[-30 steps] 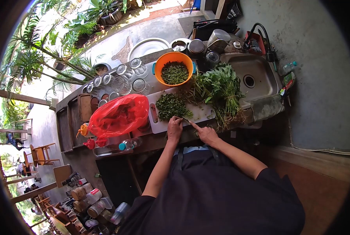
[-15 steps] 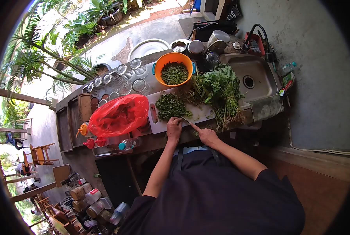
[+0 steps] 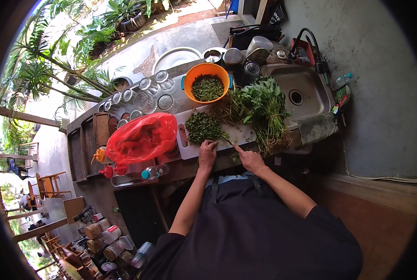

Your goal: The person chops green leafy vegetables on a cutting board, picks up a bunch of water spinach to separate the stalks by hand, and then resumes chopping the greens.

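On a white cutting board (image 3: 186, 150) lies a heap of chopped green leaves (image 3: 202, 127). My left hand (image 3: 207, 150) has its fingers curled together at the near edge of this heap; what they pinch is hidden. A small knife (image 3: 227, 140) is in my right hand (image 3: 252, 161), its index finger stretched along the tool toward the board. The blade points left, close to the leaves. Beyond the board, an orange colander (image 3: 190, 94) holds more chopped greens. A large bunch of leafy stems (image 3: 268, 109) with roots lies at the board's right end.
A red plastic bag (image 3: 141, 138) stands left of the board, with a capped bottle (image 3: 151, 172) at the near edge. Several upturned glasses (image 3: 167, 102) are behind it. The metal sink (image 3: 318, 88) is at the right, with pots (image 3: 233, 57) behind the colander.
My right hand has shifted slightly right and toward my body with the knife, widening the gap between the hands. My left hand has barely moved.
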`<state>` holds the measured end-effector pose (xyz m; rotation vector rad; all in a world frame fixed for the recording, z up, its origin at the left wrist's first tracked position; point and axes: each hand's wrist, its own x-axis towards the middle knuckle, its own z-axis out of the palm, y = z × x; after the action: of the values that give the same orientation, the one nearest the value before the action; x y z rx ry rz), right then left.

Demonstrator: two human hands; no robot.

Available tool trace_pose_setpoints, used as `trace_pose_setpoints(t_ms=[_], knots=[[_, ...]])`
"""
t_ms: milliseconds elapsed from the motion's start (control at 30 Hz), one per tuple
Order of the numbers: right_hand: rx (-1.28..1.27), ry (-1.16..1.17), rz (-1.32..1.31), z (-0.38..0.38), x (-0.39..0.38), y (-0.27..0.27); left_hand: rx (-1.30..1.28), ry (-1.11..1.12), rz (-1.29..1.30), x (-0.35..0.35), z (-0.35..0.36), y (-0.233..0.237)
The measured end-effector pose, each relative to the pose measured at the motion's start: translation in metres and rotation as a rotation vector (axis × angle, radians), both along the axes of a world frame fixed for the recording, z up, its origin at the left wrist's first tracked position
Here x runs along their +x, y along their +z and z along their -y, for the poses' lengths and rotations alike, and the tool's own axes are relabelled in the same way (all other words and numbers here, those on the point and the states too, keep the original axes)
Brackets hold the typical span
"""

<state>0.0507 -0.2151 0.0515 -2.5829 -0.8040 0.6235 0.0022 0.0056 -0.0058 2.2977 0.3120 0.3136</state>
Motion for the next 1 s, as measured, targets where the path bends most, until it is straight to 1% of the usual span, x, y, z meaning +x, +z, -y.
trace_pose_setpoints(t_ms=[133, 333, 400, 500, 733, 833, 900, 1000], knots=[[0.045, 0.041, 0.009, -0.002, -0.006, 0.009, -0.003, -0.011, -0.010, 0.002, -0.001, 0.002], [-0.032, 0.083, 0.026, -0.012, -0.011, 0.019, -0.003, -0.001, -0.031, 0.003, -0.001, 0.003], [-0.110, 0.100, -0.014, -0.014, -0.010, 0.024, 0.002, -0.002, -0.028, 0.002, 0.000, 0.003], [-0.137, 0.114, -0.013, -0.017, -0.009, 0.030, 0.002, -0.005, -0.026, 0.002, 0.000, 0.002], [-0.116, 0.141, -0.002, -0.016, -0.008, 0.013, 0.007, -0.011, -0.024, 0.001, 0.000, 0.001], [-0.165, 0.153, -0.029, -0.014, -0.006, 0.000, 0.017, -0.006, -0.016, 0.002, 0.000, 0.000], [-0.063, 0.157, 0.018, -0.011, -0.006, -0.008, 0.006, 0.001, -0.012, 0.002, 0.001, 0.000], [-0.101, 0.162, 0.048, -0.009, -0.009, -0.009, -0.016, 0.029, -0.012, 0.002, 0.002, 0.000]])
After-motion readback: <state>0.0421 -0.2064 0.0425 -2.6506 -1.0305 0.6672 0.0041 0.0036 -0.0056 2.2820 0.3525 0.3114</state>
